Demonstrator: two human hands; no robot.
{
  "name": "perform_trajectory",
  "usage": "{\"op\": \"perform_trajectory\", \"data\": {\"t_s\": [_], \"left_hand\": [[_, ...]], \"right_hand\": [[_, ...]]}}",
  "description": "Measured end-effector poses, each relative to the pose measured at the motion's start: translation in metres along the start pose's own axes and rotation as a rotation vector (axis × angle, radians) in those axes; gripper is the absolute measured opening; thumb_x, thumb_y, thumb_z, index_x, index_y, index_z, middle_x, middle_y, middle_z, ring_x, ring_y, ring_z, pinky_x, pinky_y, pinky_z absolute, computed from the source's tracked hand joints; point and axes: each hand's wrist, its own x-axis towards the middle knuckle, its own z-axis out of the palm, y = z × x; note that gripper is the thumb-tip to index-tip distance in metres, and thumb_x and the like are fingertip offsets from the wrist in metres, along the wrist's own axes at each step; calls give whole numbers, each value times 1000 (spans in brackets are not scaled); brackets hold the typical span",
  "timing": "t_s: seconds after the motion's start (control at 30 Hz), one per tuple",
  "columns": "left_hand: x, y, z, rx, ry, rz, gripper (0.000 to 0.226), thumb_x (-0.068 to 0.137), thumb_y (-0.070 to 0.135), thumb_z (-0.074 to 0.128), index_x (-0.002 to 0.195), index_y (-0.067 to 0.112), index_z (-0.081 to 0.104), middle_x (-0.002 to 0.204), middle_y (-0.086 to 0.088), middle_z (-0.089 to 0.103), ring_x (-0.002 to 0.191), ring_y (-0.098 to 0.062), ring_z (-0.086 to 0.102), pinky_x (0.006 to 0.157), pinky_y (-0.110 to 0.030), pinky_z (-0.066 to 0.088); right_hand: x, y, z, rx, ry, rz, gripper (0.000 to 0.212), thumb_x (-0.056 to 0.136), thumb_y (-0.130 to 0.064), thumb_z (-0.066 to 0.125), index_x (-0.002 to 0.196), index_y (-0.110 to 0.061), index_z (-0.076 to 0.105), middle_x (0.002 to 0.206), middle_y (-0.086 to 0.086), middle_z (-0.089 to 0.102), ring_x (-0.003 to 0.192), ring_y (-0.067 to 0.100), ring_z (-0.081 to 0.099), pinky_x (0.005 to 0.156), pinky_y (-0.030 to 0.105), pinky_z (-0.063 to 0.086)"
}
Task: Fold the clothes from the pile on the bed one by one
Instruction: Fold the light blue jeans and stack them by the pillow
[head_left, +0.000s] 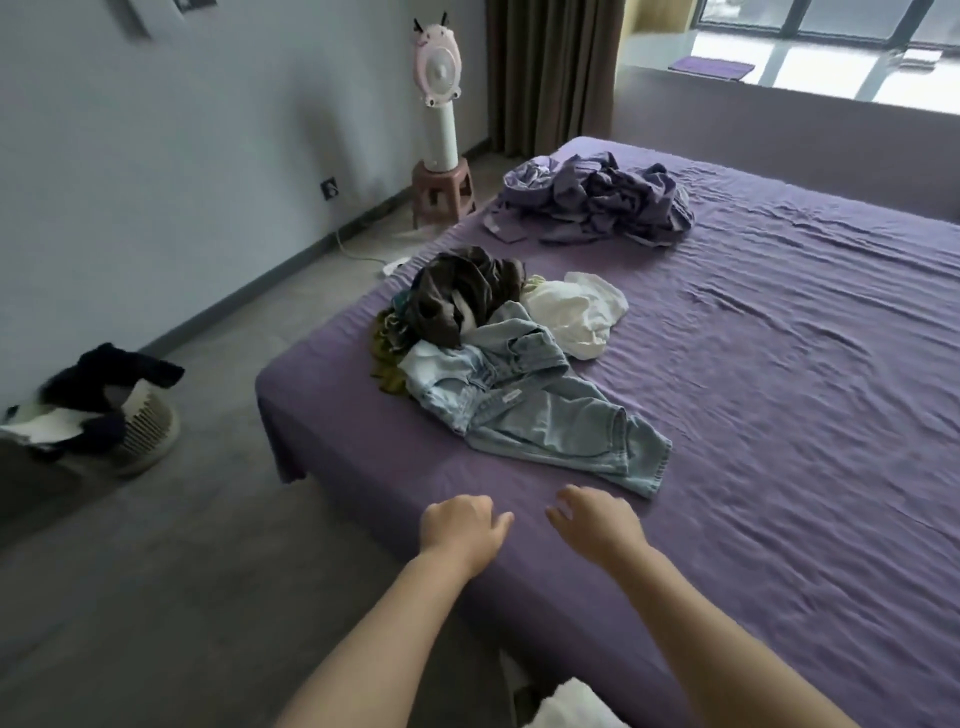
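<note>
Both arms stretch out over the near edge of the bed (779, 364), the left hand (457, 530) and right hand (597, 525) palm-down with fingers loosely curled and holding nothing. The pile (467, 322) lies just beyond the fingertips, its pale jeans (545, 415) spilling closest, probably the first garment to take.

A pink fan (435, 67) stands on a pink stool (443, 193) by the wall. A laundry basket (145, 431) sits on the floor, brown curtains (550, 73) beyond.
</note>
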Motion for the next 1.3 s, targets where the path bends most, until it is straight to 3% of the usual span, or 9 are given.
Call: {"op": "perform_trajectory", "data": {"t_s": [0.27, 0.4, 0.6, 0.97, 1.1, 1.23, 1.3], "left_hand": [[73, -34, -34, 23, -41, -91, 45, 96, 53, 35, 115, 20, 60, 116, -3, 64, 107, -23, 60, 87, -32, 43], [116, -45, -51, 11, -26, -106, 44, 97, 52, 36, 114, 20, 60, 117, -3, 64, 107, -23, 60, 87, -31, 43], [173, -64, -72, 5, -33, -58, 42, 96, 51, 39, 117, 21, 61, 119, -1, 62, 110, -22, 58, 87, -32, 43], [319, -139, -67, 194, -238, 283, 38, 95, 32, 52, 132, 21, 51, 133, -4, 46, 126, -23, 41, 96, -38, 42], [365, -164, -46, 313, -279, 426, 36, 94, 28, 54, 128, 19, 51, 137, -6, 40, 129, -25, 34, 95, -38, 40], [394, -182, -18, 581, -316, 595, 55, 78, 10, 68, 127, 15, 44, 141, -12, 28, 135, -32, 24, 105, -47, 30], [403, -187, -8, 594, -242, 674, 57, 66, 11, 77, 117, 17, 53, 131, -11, 38, 127, -31, 36, 104, -50, 32]], "right_hand": [[88, -19, -13, 23, -32, -26, 35, 92, -47, 40, 104, -19, 56, 114, 3, 63, 108, 26, 57, 84, 33, 40], [137, -23, -26, 44, -41, -34, 34, 92, -45, 40, 110, -21, 56, 115, 3, 64, 109, 25, 57, 88, 34, 41], [188, -39, -40, 78, -24, -34, 40, 92, -53, 39, 103, -18, 56, 112, 4, 62, 110, 26, 56, 84, 33, 40], [299, -107, 20, 394, -191, 266, 41, 93, -44, 44, 117, -13, 53, 119, 11, 56, 114, 30, 51, 91, 36, 43], [329, -131, 52, 541, -199, 422, 46, 94, -40, 46, 131, -12, 48, 132, 12, 50, 123, 29, 46, 99, 35, 38], [342, -142, 83, 614, -203, 554, 47, 95, -40, 46, 134, -13, 46, 135, 10, 48, 126, 28, 44, 102, 34, 37], [346, -143, 97, 649, -188, 612, 46, 94, -39, 47, 132, -13, 48, 132, 11, 50, 124, 28, 45, 101, 35, 37]]}}
